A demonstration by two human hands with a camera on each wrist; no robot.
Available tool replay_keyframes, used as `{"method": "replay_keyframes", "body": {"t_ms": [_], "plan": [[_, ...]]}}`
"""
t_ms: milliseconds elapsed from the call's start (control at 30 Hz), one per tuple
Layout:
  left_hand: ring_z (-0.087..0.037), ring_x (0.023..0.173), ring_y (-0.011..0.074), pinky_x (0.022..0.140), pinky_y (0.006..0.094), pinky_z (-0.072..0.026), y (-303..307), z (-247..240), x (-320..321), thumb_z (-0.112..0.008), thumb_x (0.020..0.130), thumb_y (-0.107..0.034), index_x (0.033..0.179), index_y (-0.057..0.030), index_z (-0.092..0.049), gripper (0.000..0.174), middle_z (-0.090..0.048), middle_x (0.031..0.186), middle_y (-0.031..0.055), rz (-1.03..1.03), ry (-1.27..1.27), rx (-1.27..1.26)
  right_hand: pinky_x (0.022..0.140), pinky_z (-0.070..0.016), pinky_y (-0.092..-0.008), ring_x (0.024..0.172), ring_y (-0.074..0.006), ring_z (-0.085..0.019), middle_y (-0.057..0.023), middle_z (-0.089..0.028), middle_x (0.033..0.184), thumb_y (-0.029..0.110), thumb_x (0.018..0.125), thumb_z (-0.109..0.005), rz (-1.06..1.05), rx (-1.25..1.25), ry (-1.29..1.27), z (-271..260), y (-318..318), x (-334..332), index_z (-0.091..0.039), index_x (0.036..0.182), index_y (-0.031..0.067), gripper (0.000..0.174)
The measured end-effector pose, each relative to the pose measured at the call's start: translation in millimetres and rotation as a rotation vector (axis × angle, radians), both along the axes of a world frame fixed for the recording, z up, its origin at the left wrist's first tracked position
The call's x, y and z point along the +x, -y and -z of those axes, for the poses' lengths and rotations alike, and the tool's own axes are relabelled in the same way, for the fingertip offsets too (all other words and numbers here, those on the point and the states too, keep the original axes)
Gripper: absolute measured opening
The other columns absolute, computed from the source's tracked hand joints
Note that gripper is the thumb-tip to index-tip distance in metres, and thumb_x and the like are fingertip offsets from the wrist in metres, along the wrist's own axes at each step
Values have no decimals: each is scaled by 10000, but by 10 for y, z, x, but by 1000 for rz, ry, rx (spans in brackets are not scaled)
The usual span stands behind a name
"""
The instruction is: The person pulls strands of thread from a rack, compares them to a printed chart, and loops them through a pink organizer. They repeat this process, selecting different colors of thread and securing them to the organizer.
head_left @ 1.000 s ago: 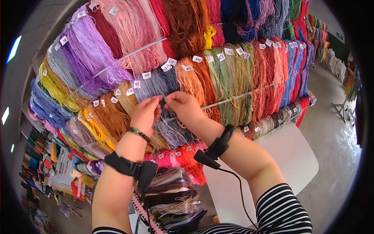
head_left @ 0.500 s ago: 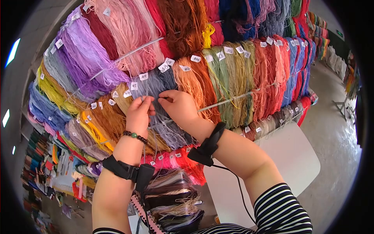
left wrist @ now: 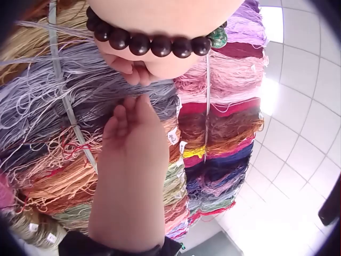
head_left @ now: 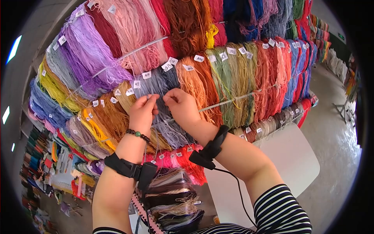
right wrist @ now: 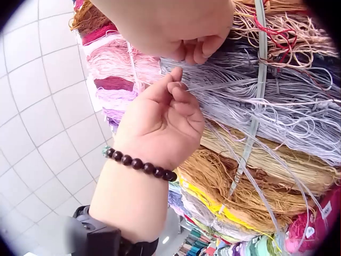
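My left hand [head_left: 141,113], wearing a dark bead bracelet, pinches a thin grey thread [right wrist: 224,85] between thumb and forefinger. Pale strands trail down below that hand. A short gap to the side, my right hand [head_left: 181,106] has its fingers curled and thumb and forefinger tips together at the grey yarn; whatever lies in that pinch is mostly hidden by the fingers. Both hands are in front of a blue-grey skein [head_left: 171,130] hanging in the rack's middle row. White numbered tags [head_left: 147,75] sit along the skein tops just above the hands.
Orange skeins [head_left: 194,84] hang right of the hands, brown ones [head_left: 111,113] left, pink and purple above. Thin straps [head_left: 224,102] cross the rows. A white board [head_left: 280,156] stands at lower right, and dark yarn bundles [head_left: 175,195] lie below.
The hands were together at a dark grey strand a second ago; they have since drawn slightly apart, fingertips separated. The head view shifted a little and came back.
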State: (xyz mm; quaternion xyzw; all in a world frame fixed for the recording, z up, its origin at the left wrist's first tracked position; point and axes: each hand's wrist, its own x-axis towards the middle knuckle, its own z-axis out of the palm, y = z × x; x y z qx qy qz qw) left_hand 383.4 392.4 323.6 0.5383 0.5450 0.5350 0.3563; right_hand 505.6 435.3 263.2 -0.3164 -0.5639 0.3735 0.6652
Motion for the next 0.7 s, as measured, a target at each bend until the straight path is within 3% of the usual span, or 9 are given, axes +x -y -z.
{"method": "replay_keyframes", "body": {"t_ms": [33,233,333,433,500,533,633,700], "plan": [[-480,620,43,537,189,-342,0,1,7,-573,934,-235,1040,-84,-664,207,-512,712,-72,1,-2,5,605,-475,-359,640,-257,-617,-151,-632,713,127,858,-617,-6,-9,-19,-8,22,11,-634,877,16,114],[-484,621,42,540,189,-345,1,-15,19,-572,931,-223,1029,-81,-668,197,-530,724,-71,39,7,2,613,-473,-378,661,-306,-616,-152,-611,702,88,854,-589,96,189,32,-52,114,101,-620,863,32,65],[-486,615,39,523,180,-341,-8,-32,25,-571,931,-219,1044,-83,-661,198,-579,775,-60,65,34,-33,639,-481,-406,699,-339,-619,-159,-615,726,82,849,-576,24,190,131,-127,323,169,-624,860,49,60],[-471,593,33,484,163,-321,-8,-134,-28,-573,932,-216,1074,-84,-641,206,-620,848,-45,201,221,-148,633,-482,-339,698,-241,-627,-136,-639,785,29,847,-581,80,258,424,-126,490,129,-615,891,13,58],[-421,548,24,435,147,-288,48,-275,-131,-572,933,-204,1104,-74,-608,218,-617,864,-42,269,424,-233,624,-488,-341,697,-258,-635,-138,-648,787,36,848,-587,122,361,371,-31,474,99,-632,899,11,72],[-385,527,21,430,153,-283,81,-293,-234,-565,936,-196,1077,-64,-604,197,-564,785,-59,285,522,-215,620,-490,-342,696,-267,-639,-140,-653,789,40,849,-590,142,413,344,15,452,86,-640,903,10,80],[-379,528,22,436,167,-286,342,-268,-396,-560,934,-169,1033,-39,-591,166,-473,692,-67,270,457,-138,669,-498,-403,758,-342,-632,-160,-649,818,114,836,-598,60,189,256,112,420,159,-651,904,51,106],[-380,534,25,442,174,-289,670,-80,-507,-560,932,-158,1015,-28,-583,156,-448,672,-66,258,308,-32,633,-489,-335,696,-237,-622,-125,-652,790,92,857,-609,78,178,274,181,356,224,-653,937,27,112]]}}
